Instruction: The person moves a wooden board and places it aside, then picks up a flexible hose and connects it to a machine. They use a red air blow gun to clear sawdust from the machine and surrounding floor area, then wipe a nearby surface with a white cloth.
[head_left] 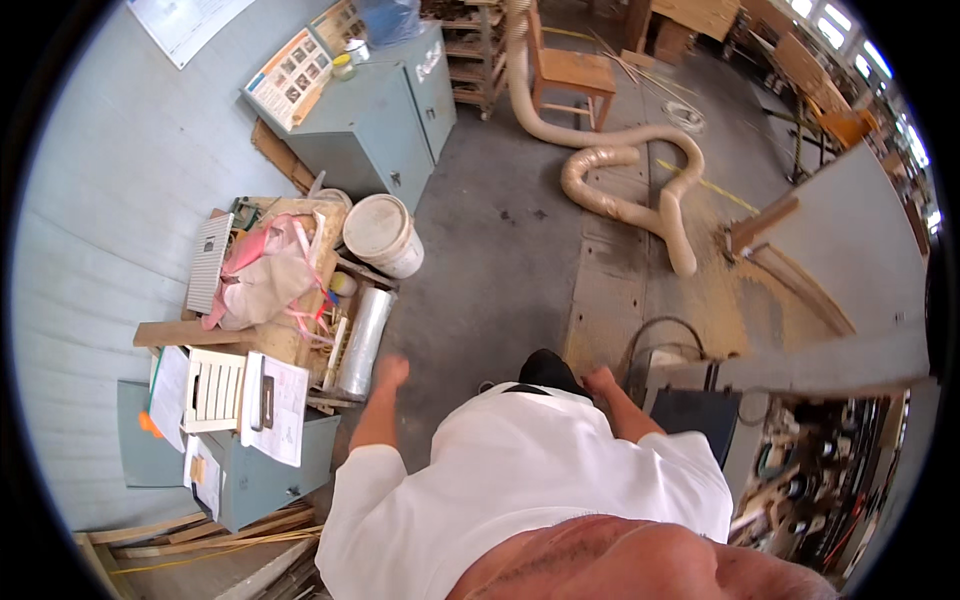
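Observation:
Both of my arms hang low at the sides of my white shirt. My left hand [394,371] looks rounded, its fingers curled in, and nothing shows in it. Closest to it is a roll of clear plastic film [365,343], on the near side of a cluttered stand, with a gap between them. On the other side, my right hand [599,380] is small and partly turned away, so its fingers cannot be made out. Left of a dark panel [695,418] and a black cable loop [665,322], that hand touches nothing I can see.
A white bucket [383,236] and grey metal cabinet [375,130] stand on the left. Clipboard papers [275,410] lie on a lower cabinet. A ribbed hose [676,225] snakes across the floor ahead, near a wooden chair [572,75]. A large grey panel [850,240] rises at right.

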